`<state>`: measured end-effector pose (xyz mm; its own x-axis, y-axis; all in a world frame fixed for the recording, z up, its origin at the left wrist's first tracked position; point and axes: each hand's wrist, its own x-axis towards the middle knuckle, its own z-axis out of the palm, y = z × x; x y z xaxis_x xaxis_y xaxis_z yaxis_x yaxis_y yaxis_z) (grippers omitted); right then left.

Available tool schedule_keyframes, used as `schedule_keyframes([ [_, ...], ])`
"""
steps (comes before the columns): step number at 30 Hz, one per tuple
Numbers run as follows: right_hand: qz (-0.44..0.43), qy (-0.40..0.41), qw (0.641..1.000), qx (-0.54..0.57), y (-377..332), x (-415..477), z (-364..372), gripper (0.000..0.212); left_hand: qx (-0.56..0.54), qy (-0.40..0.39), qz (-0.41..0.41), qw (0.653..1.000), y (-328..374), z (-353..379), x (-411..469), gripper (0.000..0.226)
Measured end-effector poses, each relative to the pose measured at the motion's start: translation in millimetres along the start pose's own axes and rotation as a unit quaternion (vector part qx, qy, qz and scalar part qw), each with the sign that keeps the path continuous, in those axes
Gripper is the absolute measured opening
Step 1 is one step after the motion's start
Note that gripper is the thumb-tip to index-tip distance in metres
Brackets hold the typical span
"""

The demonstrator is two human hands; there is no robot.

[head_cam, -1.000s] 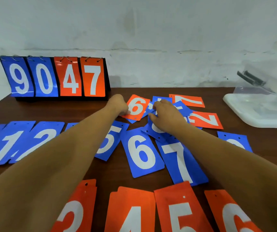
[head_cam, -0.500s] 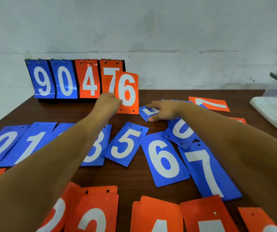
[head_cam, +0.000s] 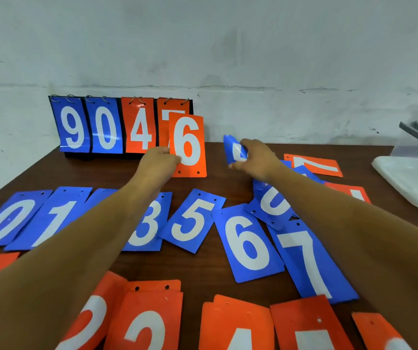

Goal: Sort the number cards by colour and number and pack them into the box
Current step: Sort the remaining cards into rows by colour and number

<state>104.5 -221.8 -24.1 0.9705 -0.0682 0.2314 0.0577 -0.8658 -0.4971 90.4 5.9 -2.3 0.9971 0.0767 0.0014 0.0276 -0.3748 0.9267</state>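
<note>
My left hand (head_cam: 158, 161) pinches an orange 6 card (head_cam: 189, 146) and holds it upright above the table, in front of the scoreboard's 7. My right hand (head_cam: 256, 159) grips a blue card (head_cam: 233, 147), lifted off the table; its number is partly hidden. Blue cards 0 (head_cam: 5, 219), 1 (head_cam: 53, 215), 3 (head_cam: 148, 227), 5 (head_cam: 192, 221), 6 (head_cam: 248, 243) and 7 (head_cam: 309, 258) lie in a row across the brown table. Orange cards lie along the near edge, among them a 2 (head_cam: 144, 327). The box (head_cam: 412, 183), white and translucent, sits at the right.
A flip scoreboard (head_cam: 119, 127) showing 9 0 4 7 stands against the wall at the back left. A small pile of blue and orange cards (head_cam: 311, 168) lies beyond my right forearm. The wall runs directly behind the table.
My left hand has raised the orange 6 from the pile and stood it upright. My right hand has picked a blue card up off the table. The view has shifted right.
</note>
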Motion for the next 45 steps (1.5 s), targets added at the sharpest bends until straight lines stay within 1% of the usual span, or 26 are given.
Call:
schedule_keyframes([
  [1,0.017,0.031,0.996,0.086,-6,-6,-8,0.042,-0.005,0.002,-0.002,1.000,3,-2,-4,0.036],
  [3,0.055,0.076,0.963,0.254,-22,-24,-28,0.043,-0.024,0.004,-0.008,1.000,10,-7,-16,0.036],
  [5,0.085,0.084,0.926,0.359,-38,-47,-44,0.044,-0.069,-0.015,-0.026,0.997,20,-12,-33,0.036],
  [8,0.160,0.056,0.897,0.409,-57,-86,-57,0.049,-0.145,-0.076,-0.053,0.985,34,-16,-69,0.030],
  [10,0.222,0.024,0.877,0.425,-67,-116,-61,0.055,-0.167,-0.115,-0.043,0.978,38,-17,-98,0.022],
  [11,0.242,0.009,0.865,0.439,-72,-132,-63,0.054,-0.178,-0.133,-0.037,0.974,40,-17,-113,0.021],
  [14,0.273,0.017,0.825,0.494,-81,-176,-70,0.037,-0.211,-0.175,-0.035,0.961,39,-16,-156,0.031],
  [16,0.288,0.037,0.803,0.520,-86,-200,-72,0.028,-0.232,-0.185,-0.042,0.954,37,-17,-181,0.029],
  [17,0.287,0.047,0.804,0.518,-88,-210,-71,0.025,-0.247,-0.187,-0.049,0.950,35,-18,-192,0.028],
  [18,0.283,0.062,0.813,0.505,-90,-219,-70,0.026,-0.260,-0.187,-0.055,0.946,32,-19,-202,0.027],
  [21,0.256,0.119,0.839,0.466,-100,-250,-68,0.040,-0.271,-0.189,-0.032,0.943,21,-23,-229,0.025],
  [23,0.215,0.123,0.858,0.449,-110,-271,-71,0.054,-0.245,-0.177,0.001,0.953,15,-27,-244,0.027],
  [25,0.184,0.117,0.875,0.433,-118,-287,-75,0.056,-0.236,-0.159,0.023,0.958,10,-29,-255,0.031],
  [26,0.180,0.105,0.874,0.439,-121,-293,-77,0.053,-0.238,-0.147,0.025,0.960,8,-31,-259,0.031],
  [27,0.176,0.083,0.870,0.453,-122,-299,-78,0.044,-0.242,-0.132,0.024,0.961,5,-32,-263,0.030],
  [28,0.165,0.063,0.866,0.467,-123,-307,-79,0.030,-0.246,-0.117,0.023,0.962,3,-34,-267,0.028],
  [29,0.145,0.040,0.868,0.473,-124,-313,-78,0.014,-0.253,-0.109,0.023,0.961,2,-35,-270,0.026],
  [30,0.129,0.029,0.871,0.474,-126,-320,-77,0.002,-0.265,-0.108,0.022,0.958,-1,-37,-274,0.025],
  [31,0.118,0.028,0.874,0.471,-124,-324,-74,0.008,-0.281,-0.116,0.019,0.953,-3,-37,-279,0.026],
  [33,0.120,0.037,0.874,0.469,-122,-330,-69,0.009,-0.309,-0.135,0.005,0.942,-7,-39,-289,0.029],
  [35,0.134,0.050,0.871,0.471,-120,-335,-65,0.011,-0.325,-0.150,-0.017,0.934,-10,-40,-297,0.029],
  [37,0.163,0.069,0.859,0.481,-116,-337,-62,0.013,-0.327,-0.157,-0.034,0.931,-13,-42,-301,0.024],
  [40,0.196,0.091,0.841,0.495,-109,-339,-64,0.009,-0.274,-0.131,-0.030,0.952,-19,-47,-300,0.016],
  [42,0.208,0.093,0.834,0.502,-106,-338,-71,0.011,-0.204,-0.108,-0.015,0.973,-21,-54,-298,0.022],
  [43,0.211,0.092,0.832,0.505,-105,-336,-76,0.014,-0.160,-0.108,-0.001,0.981,-22,-59,-296,0.026],
  [45,0.200,0.085,0.833,0.508,-104,-333,-86,0.013,-0.069,-0.146,0.031,0.986,-21,-69,-291,0.032],
])
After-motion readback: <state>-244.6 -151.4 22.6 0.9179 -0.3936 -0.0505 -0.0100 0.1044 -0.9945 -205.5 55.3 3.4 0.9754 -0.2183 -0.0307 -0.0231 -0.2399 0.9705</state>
